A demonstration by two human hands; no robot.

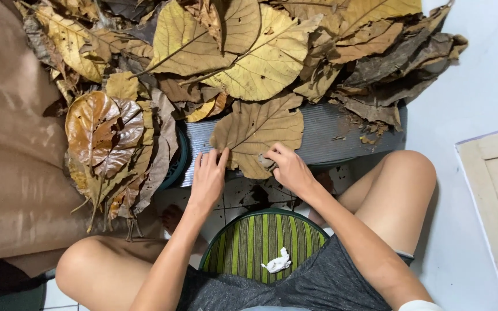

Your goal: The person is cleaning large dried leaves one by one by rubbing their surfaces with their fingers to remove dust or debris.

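Leaf [256, 131]: one large dry tan leaf, lying flat on a grey ribbed mat [341, 133], stem end toward the person, lower edge overhanging the mat's near side. Left hand [208, 179]: palm down on the leaf's lower left edge, fingers [210, 159] straight and close together, pressing rather than gripping. Right hand [289, 168]: at the lower right edge, fingers curled and pinched narrow on the leaf margin; just what lies between them cannot be told. Leaf pile [260, 52]: many dry leaves, yellow to dark brown, heaped across the far side of the mat and spilling off to the left. Glossy leaves [106, 133]: a reddish-brown cluster left of the mat, stems hanging down. Brown cloth [12, 144]: covers the far left. Stool [263, 242]: green striped seat between the knees, a small white scrap [276, 264] on it. Tiled floor [243, 196]: dark crumbs scattered below the mat. Progress, as judged: only this one leaf is singled out and spread; the heap looks untouched, no sorted stack is visible, so nearly all the leaves remain to be handled.
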